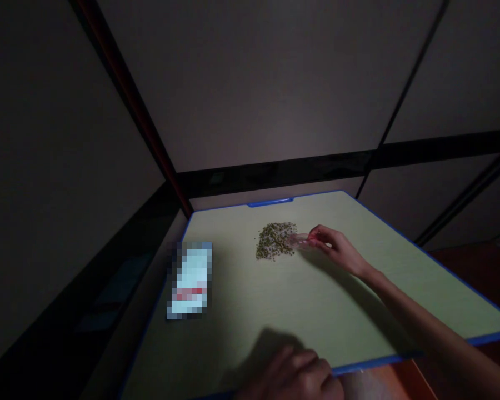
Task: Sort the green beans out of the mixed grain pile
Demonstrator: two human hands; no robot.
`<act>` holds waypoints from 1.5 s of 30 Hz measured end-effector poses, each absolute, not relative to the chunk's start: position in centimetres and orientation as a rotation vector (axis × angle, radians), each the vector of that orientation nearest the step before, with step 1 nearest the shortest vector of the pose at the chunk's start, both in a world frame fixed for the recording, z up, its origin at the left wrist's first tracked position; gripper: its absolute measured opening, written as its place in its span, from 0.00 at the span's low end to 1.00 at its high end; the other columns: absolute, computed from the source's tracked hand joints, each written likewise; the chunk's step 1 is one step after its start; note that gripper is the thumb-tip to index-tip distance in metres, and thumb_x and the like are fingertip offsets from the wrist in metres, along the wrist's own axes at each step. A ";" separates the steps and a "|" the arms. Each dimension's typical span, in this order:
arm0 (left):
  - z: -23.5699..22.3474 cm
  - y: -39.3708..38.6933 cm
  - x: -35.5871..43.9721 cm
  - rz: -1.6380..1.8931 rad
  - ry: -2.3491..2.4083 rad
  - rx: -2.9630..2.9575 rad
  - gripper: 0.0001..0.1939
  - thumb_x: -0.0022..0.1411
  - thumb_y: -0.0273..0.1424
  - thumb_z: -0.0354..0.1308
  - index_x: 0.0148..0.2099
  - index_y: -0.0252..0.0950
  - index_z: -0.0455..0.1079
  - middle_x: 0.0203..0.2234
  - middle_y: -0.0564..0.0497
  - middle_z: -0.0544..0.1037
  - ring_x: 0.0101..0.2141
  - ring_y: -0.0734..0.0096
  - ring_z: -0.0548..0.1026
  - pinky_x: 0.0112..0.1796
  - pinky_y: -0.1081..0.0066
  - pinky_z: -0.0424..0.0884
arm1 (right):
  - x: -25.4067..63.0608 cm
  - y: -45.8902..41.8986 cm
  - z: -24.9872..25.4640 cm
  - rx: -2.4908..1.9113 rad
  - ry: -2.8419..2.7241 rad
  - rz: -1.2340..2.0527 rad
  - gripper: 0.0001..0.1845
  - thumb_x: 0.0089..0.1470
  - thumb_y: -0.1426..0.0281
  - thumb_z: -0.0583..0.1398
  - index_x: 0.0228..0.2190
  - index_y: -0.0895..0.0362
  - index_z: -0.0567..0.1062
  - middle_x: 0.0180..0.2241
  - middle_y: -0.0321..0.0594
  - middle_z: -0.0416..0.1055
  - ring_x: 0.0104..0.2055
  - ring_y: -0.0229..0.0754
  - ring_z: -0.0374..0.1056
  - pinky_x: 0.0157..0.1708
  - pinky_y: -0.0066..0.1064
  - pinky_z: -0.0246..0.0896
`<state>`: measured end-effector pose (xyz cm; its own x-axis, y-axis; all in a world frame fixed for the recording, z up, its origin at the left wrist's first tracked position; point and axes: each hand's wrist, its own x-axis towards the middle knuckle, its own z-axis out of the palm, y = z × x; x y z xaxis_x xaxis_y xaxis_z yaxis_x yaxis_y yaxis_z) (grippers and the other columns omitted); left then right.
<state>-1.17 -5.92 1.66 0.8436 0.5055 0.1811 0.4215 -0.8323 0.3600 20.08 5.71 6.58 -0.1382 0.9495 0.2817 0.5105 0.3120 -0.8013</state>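
My right hand (pixel 331 245) reaches in from the right, thumb and fingers pinched on a small clear plastic piece (pixel 300 240) whose exact kind I cannot make out. Its far end touches the right side of a spread of small greenish-brown grains or seeds (pixel 274 241). These lie loose on a pale yellow-green tabletop (pixel 250 294) with a blue rim. My left hand (pixel 294 375) is closed at the near edge of the table, knuckles up and fingers curled under. Whatever it may hold is hidden.
A lit screen, perhaps a phone (pixel 190 282), lies blurred at the table's left side. A blue handle-like strip (pixel 270 202) sits on the far edge. Dark-banded panels (pixel 275 83) stand behind and to the left. Something orange (pixel 416 378) shows below the front edge.
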 end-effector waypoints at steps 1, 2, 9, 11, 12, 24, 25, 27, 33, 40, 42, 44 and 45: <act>2.6 -5.2 -0.9 0.320 0.664 2.811 0.06 0.53 0.27 0.60 0.29 0.35 0.64 0.25 0.52 0.72 0.30 0.66 0.71 0.30 0.68 0.62 | 19.9 6.2 6.8 -1.303 -1.830 0.643 0.09 0.54 0.67 0.53 0.31 0.60 0.70 0.28 0.44 0.72 0.30 0.42 0.67 0.28 0.31 0.59; 3.4 -4.6 -0.7 0.250 0.627 2.892 0.07 0.53 0.28 0.60 0.30 0.34 0.64 0.25 0.51 0.72 0.30 0.66 0.71 0.30 0.67 0.62 | 19.7 6.7 7.0 -1.291 -1.883 0.598 0.10 0.54 0.68 0.53 0.32 0.60 0.71 0.29 0.45 0.73 0.31 0.43 0.67 0.30 0.32 0.60; 5.0 -2.5 -0.3 0.002 0.556 3.107 0.07 0.51 0.31 0.60 0.28 0.34 0.66 0.22 0.52 0.72 0.22 0.66 0.71 0.22 0.66 0.64 | 18.9 9.2 6.4 -1.189 -2.114 0.348 0.15 0.55 0.74 0.50 0.37 0.59 0.75 0.36 0.48 0.74 0.38 0.45 0.68 0.40 0.35 0.60; 4.7 -1.8 -0.2 -0.016 0.537 3.112 0.06 0.53 0.31 0.58 0.28 0.34 0.66 0.21 0.52 0.72 0.21 0.66 0.71 0.21 0.66 0.66 | 18.9 9.6 5.6 -1.176 -2.125 0.287 0.15 0.55 0.75 0.49 0.38 0.59 0.75 0.36 0.47 0.74 0.38 0.45 0.68 0.40 0.35 0.60; 4.5 -1.4 -0.2 -0.023 0.526 3.109 0.06 0.54 0.32 0.56 0.29 0.34 0.65 0.21 0.53 0.72 0.20 0.66 0.71 0.20 0.66 0.66 | 18.9 9.7 5.2 -1.173 -2.122 0.256 0.15 0.55 0.76 0.49 0.37 0.59 0.75 0.36 0.47 0.74 0.38 0.46 0.68 0.39 0.36 0.61; 4.4 -0.3 -0.3 -0.151 0.550 3.020 0.06 0.58 0.32 0.54 0.31 0.35 0.63 0.26 0.54 0.73 0.25 0.68 0.71 0.27 0.66 0.73 | 18.6 9.7 3.7 -1.069 -2.214 0.070 0.14 0.54 0.78 0.50 0.36 0.60 0.74 0.32 0.46 0.75 0.35 0.44 0.68 0.35 0.35 0.61; 4.4 -0.3 -0.2 -0.156 0.546 3.013 0.06 0.58 0.32 0.54 0.31 0.35 0.63 0.26 0.54 0.73 0.24 0.68 0.71 0.27 0.66 0.73 | 18.4 9.7 3.7 -1.061 -2.231 0.070 0.14 0.55 0.78 0.50 0.36 0.60 0.74 0.32 0.46 0.75 0.34 0.44 0.68 0.35 0.35 0.61; 4.1 -0.3 -0.1 -0.146 0.532 3.009 0.06 0.57 0.32 0.54 0.31 0.35 0.63 0.25 0.54 0.73 0.24 0.67 0.71 0.26 0.66 0.73 | 18.0 9.8 3.6 -1.053 -2.255 0.077 0.13 0.55 0.77 0.50 0.37 0.62 0.74 0.31 0.46 0.75 0.34 0.44 0.67 0.35 0.36 0.60; 3.0 -0.2 -0.2 0.032 0.514 3.070 0.07 0.55 0.31 0.56 0.29 0.35 0.61 0.22 0.54 0.71 0.21 0.66 0.69 0.20 0.64 0.69 | 17.6 9.8 3.0 -1.033 -2.322 0.116 0.15 0.54 0.79 0.50 0.39 0.62 0.74 0.34 0.45 0.75 0.37 0.44 0.67 0.37 0.35 0.59; 2.5 -0.4 -0.3 0.209 0.559 3.097 0.07 0.57 0.32 0.50 0.27 0.38 0.60 0.20 0.56 0.69 0.19 0.68 0.68 0.19 0.65 0.63 | 17.8 9.3 2.9 -1.009 -2.398 0.139 0.18 0.54 0.79 0.50 0.43 0.59 0.74 0.40 0.43 0.74 0.42 0.43 0.67 0.41 0.36 0.57; 2.3 -0.4 -0.3 0.251 0.563 3.107 0.07 0.57 0.32 0.49 0.27 0.38 0.60 0.20 0.56 0.69 0.19 0.68 0.67 0.18 0.65 0.59 | 18.0 9.1 2.8 -1.005 -2.410 0.127 0.19 0.54 0.79 0.50 0.43 0.58 0.73 0.41 0.42 0.74 0.42 0.44 0.67 0.41 0.36 0.57; 2.2 -0.3 -0.4 0.285 0.568 3.112 0.07 0.57 0.32 0.49 0.27 0.38 0.59 0.19 0.56 0.69 0.19 0.68 0.67 0.18 0.65 0.56 | 18.2 8.9 2.8 -1.003 -2.416 0.113 0.19 0.54 0.79 0.50 0.44 0.58 0.73 0.41 0.43 0.74 0.42 0.44 0.67 0.41 0.36 0.57; 2.2 -0.3 -0.4 0.300 0.577 3.115 0.07 0.57 0.32 0.48 0.27 0.38 0.59 0.19 0.56 0.68 0.18 0.69 0.66 0.18 0.65 0.55 | 18.3 8.7 2.8 -1.002 -2.419 0.108 0.19 0.54 0.79 0.50 0.44 0.58 0.73 0.41 0.43 0.74 0.41 0.44 0.67 0.40 0.37 0.57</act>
<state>-0.44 -0.31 2.21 0.9166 0.3508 0.1917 0.3584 -0.9336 -0.0051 18.26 8.71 2.83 -0.5944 0.6797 0.4298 0.6386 0.7238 -0.2615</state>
